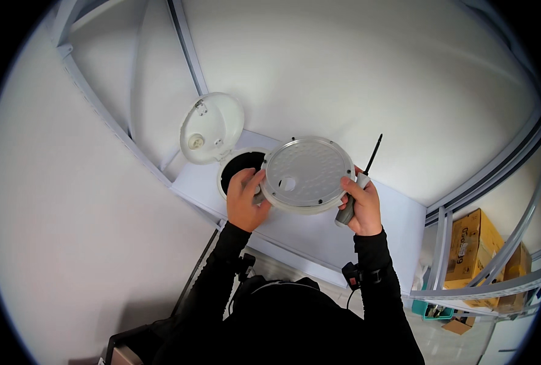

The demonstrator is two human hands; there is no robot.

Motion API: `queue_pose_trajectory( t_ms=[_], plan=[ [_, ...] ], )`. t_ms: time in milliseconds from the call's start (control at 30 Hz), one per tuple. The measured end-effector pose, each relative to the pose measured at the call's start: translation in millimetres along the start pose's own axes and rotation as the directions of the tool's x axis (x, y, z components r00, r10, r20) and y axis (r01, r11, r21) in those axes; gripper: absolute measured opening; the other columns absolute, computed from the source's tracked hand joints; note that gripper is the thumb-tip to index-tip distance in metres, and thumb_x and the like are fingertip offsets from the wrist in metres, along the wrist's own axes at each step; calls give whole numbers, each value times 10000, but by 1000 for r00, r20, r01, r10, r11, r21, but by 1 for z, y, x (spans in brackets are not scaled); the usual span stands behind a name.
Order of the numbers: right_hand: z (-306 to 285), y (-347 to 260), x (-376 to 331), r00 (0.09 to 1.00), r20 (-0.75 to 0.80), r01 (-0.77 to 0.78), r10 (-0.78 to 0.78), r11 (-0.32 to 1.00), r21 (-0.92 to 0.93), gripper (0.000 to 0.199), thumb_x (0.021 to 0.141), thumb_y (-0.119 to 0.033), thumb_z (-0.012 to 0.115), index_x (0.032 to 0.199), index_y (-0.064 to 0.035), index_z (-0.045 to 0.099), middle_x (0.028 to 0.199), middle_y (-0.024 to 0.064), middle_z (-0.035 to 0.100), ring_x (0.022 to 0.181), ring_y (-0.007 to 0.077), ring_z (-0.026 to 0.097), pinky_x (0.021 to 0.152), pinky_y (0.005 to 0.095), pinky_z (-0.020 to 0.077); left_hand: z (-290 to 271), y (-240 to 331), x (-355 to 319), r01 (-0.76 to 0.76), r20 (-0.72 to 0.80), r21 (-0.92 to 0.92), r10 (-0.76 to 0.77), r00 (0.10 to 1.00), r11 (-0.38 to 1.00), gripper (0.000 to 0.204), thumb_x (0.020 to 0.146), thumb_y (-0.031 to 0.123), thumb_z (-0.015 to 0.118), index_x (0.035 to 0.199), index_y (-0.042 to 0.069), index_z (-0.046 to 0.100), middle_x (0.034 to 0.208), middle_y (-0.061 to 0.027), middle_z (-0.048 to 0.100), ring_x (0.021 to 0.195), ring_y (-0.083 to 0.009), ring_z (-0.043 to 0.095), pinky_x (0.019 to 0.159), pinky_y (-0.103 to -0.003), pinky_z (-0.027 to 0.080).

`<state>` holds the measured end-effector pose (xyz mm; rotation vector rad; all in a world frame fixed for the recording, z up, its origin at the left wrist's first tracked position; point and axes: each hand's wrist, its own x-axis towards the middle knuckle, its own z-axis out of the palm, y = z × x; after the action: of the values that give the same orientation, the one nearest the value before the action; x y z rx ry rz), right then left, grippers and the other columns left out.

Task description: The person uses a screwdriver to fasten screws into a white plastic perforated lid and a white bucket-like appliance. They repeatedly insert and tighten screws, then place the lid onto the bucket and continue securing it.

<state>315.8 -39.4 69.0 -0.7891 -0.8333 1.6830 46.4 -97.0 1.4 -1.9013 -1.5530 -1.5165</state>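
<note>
A round white cover with a dimpled, see-through face (313,164) is held tilted in front of me, with small dark fasteners around its rim and an oval hole near its lower left. My left hand (246,198) grips its left edge, thumb and fingers curled at the rim. On the opposite edge, my right hand (363,204) pinches the rim with the thumb. That same hand also holds a screwdriver (346,214) with a grey handle, its dark shaft pointing up. Behind my left hand, a white round appliance (223,159) shows a dark interior, partly hidden; its raised lid (220,125) leans back.
Everything is over a white table (398,210) against a pale wall, with grey metal frame rails (188,48) around it. To the lower right are a yellow cardboard box (468,246), a brown box (516,271) and a teal bin (439,314) with small items.
</note>
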Motion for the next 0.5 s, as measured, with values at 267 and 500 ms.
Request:
queue_pose_trajectory(
  t_ms=[267,500],
  plan=[
    [31,11,1,995,97,-2,12,995,-99,581,964,-181,783,1434,-1,492,910,48,651,596,109,587,513,272,486,-17,-22,0,-91,-88,-45,87,992,995,350,780,-116,648,1086,25,746,1135,-139,740,1128,-376,723,972,-431,601],
    [43,24,1,961,266,89,-79,996,-24,634,976,-141,754,1497,1,423,973,80,658,598,133,608,518,287,503,-43,-20,-1,-13,-176,0,12,984,1000,293,756,-89,668,1015,26,740,1055,-113,759,1028,-342,755,875,-409,621]
  ],
)
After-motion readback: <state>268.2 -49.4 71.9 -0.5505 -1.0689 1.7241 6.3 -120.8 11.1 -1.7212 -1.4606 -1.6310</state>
